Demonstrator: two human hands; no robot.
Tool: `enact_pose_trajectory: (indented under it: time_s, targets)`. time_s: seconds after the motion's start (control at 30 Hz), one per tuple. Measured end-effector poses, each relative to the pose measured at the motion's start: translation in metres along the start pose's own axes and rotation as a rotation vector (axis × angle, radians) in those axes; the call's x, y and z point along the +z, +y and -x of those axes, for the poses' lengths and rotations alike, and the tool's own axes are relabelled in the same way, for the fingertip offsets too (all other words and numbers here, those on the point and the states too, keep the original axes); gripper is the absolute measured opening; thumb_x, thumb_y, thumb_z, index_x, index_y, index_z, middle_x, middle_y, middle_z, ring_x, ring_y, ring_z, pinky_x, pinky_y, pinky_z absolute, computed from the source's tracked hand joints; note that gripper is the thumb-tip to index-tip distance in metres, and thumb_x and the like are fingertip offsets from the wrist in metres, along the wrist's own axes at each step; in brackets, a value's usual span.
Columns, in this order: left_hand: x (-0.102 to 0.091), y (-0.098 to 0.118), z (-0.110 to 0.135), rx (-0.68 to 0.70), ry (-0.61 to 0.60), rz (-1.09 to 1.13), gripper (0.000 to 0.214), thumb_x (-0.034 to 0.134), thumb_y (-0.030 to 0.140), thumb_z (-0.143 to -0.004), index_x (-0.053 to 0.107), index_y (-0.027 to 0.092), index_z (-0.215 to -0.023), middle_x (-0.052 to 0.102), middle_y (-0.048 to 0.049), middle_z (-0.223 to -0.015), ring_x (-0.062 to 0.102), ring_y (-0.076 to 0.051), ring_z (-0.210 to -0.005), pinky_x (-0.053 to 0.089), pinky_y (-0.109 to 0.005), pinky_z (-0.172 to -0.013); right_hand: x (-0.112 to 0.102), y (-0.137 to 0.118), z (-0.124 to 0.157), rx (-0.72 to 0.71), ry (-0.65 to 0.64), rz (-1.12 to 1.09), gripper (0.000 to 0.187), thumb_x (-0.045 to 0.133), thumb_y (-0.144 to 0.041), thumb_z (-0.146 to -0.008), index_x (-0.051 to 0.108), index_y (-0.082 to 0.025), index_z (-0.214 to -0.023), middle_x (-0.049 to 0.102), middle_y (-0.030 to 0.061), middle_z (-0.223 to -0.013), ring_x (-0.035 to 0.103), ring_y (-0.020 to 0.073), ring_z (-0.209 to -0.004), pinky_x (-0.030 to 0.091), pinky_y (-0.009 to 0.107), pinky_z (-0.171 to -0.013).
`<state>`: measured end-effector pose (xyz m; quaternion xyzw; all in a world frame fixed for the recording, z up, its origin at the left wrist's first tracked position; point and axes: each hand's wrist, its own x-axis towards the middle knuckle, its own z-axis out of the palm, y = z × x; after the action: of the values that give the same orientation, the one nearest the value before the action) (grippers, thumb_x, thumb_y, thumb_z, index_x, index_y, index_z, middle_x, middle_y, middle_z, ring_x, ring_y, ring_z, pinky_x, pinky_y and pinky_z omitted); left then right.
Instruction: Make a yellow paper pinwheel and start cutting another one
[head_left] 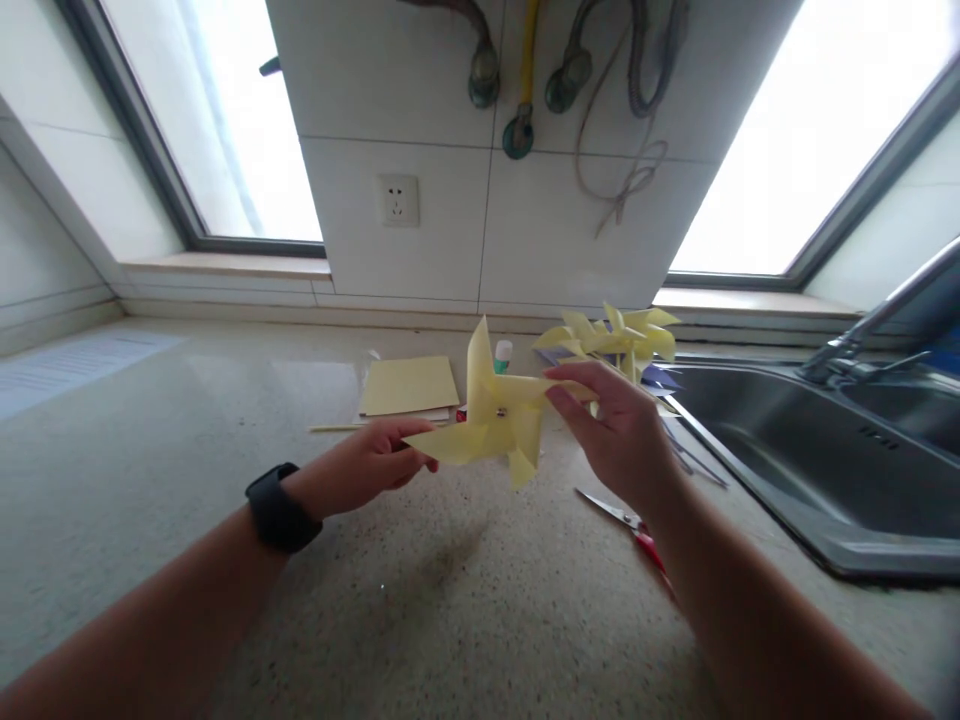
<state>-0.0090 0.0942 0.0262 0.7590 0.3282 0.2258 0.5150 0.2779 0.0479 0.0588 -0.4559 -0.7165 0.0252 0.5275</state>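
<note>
A yellow paper pinwheel (491,436) is held up above the counter between my two hands, with a small metallic pin at its centre. My left hand (379,455) pinches the tip of its left blade. At the opposite blade, the thumb and forefinger of my right hand (611,405) grip the paper. Beyond the pinwheel lies a stack of yellow paper (411,386), with a thin stick (334,429) in front of it. A glue stick (502,356) stands behind the upper blade. Red-handled scissors (619,513) lie under my right forearm, which partly covers them.
More yellow pinwheels (619,335) rest at the back right, over purple paper pieces (660,380). To the right is a steel sink (795,480) with a faucet (832,360). A printed sheet (90,358) lies far left. A wall socket (399,200) and pipe fittings (517,135) are on the tiled wall.
</note>
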Motion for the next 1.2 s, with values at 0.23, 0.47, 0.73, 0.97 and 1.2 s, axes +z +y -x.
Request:
enact_pose_trajectory:
  time_s: [0.23, 0.47, 0.73, 0.97, 1.2]
  targets:
    - [0.001, 0.005, 0.003, -0.096, -0.143, 0.052, 0.036, 0.057, 0.045, -0.095, 0.072, 0.016, -0.108, 0.067, -0.0037, -0.081, 0.057, -0.013, -0.063, 0.044, -0.023, -0.052, -0.001, 0.012, -0.002, 0.109, 0.124, -0.060, 0.013, 0.063, -0.030, -0.093, 0.072, -0.021, -0.097, 0.076, 0.0034, -0.092, 0.069, 0.0177, -0.084, 0.055, 0.032, -0.069]
    - [0.000, -0.002, -0.002, -0.096, -0.117, 0.068, 0.030, 0.064, 0.043, -0.094, 0.076, 0.019, -0.107, 0.075, -0.0049, -0.083, 0.062, -0.014, -0.071, 0.042, -0.023, -0.059, -0.002, 0.019, -0.002, 0.134, 0.164, -0.002, 0.015, 0.064, -0.031, -0.092, 0.074, -0.021, -0.097, 0.077, 0.0047, -0.092, 0.071, 0.0194, -0.083, 0.056, 0.035, -0.071]
    - [0.013, -0.011, -0.012, -0.099, -0.112, 0.132, 0.030, 0.068, 0.045, -0.092, 0.076, 0.018, -0.102, 0.078, -0.0064, -0.090, 0.063, -0.014, -0.069, 0.045, -0.026, -0.063, -0.003, 0.017, -0.001, 0.125, 0.254, 0.048, 0.024, 0.065, -0.029, -0.088, 0.069, -0.024, -0.111, 0.071, 0.0060, -0.107, 0.067, 0.0220, -0.089, 0.054, 0.036, -0.068]
    - [0.018, -0.010, -0.015, -0.076, -0.016, 0.195, 0.029, 0.068, 0.044, -0.091, 0.074, 0.018, -0.103, 0.077, -0.0055, -0.093, 0.062, -0.014, -0.071, 0.047, -0.028, -0.067, 0.006, 0.017, 0.001, 0.226, 0.355, -0.133, 0.032, 0.067, -0.035, -0.084, 0.046, -0.027, -0.108, 0.057, 0.0047, -0.111, 0.062, 0.0155, -0.078, 0.054, 0.033, -0.066]
    - [0.023, -0.011, -0.017, -0.074, 0.007, 0.246, 0.031, 0.069, 0.046, -0.090, 0.074, 0.017, -0.101, 0.077, -0.0069, -0.095, 0.065, -0.015, -0.072, 0.049, -0.029, -0.068, 0.019, 0.014, 0.001, 0.391, 0.161, -0.407, 0.032, 0.073, -0.041, -0.080, 0.053, -0.022, -0.097, 0.069, 0.0040, -0.086, 0.065, 0.0153, -0.068, 0.054, 0.031, -0.060]
